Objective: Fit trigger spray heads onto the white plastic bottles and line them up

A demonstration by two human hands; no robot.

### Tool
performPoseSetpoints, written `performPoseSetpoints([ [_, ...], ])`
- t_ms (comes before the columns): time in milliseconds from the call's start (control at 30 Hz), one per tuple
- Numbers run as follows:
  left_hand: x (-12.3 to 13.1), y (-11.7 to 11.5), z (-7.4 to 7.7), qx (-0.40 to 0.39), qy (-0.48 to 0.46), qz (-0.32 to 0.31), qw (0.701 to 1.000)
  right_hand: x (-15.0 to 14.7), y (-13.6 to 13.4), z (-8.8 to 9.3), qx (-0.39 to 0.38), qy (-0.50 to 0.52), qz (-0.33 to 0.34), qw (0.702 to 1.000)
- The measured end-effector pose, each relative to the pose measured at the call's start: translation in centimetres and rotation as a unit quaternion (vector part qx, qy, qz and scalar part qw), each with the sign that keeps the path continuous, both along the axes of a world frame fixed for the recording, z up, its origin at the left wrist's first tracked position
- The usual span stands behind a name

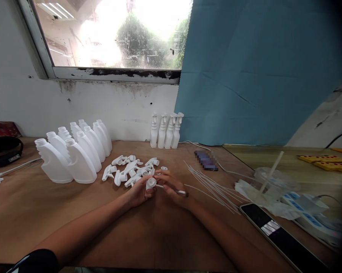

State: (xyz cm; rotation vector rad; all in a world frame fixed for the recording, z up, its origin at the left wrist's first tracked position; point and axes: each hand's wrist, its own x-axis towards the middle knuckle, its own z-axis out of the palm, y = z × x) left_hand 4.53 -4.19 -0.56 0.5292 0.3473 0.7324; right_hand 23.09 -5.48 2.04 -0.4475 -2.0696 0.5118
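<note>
My left hand is closed around a white trigger spray head, its round collar turned toward me. My right hand grips a slim tool with a metal shaft, perhaps a small screwdriver; the tip of the shaft reaches the collar of the spray head. Whether the tip is inside the collar I cannot tell. Just beyond my hands lies a loose pile of white trigger spray heads. A small white ring-like piece rests near my right fingers.
Several white open-necked bottles stand at the left. Against the wall are several bottles with spray heads. Thin white tubes lie to the right, near a phone, a plastic cup and a power strip.
</note>
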Motion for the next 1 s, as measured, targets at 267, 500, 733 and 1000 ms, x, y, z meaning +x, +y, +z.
performPoseSetpoints([
  [267,-0.3,-0.6,0.6,0.023,0.015,0.042,0.999,-0.4,-0.2,-0.3,0.144,0.009,-0.062,0.988],
  [500,-2.4,-1.1,3.4,0.319,0.234,0.198,0.897,1.6,0.9,0.3,-0.074,0.027,-0.158,0.984],
  [733,-6.6,1.8,3.6,0.497,0.546,0.266,0.620,3.8,2.4,-0.1,-0.281,0.087,-0.174,0.940],
  [1000,-6.9,2.5,2.2,0.581,0.620,0.233,0.472,5.8,3.9,-0.7,-0.395,0.059,-0.163,0.902],
])
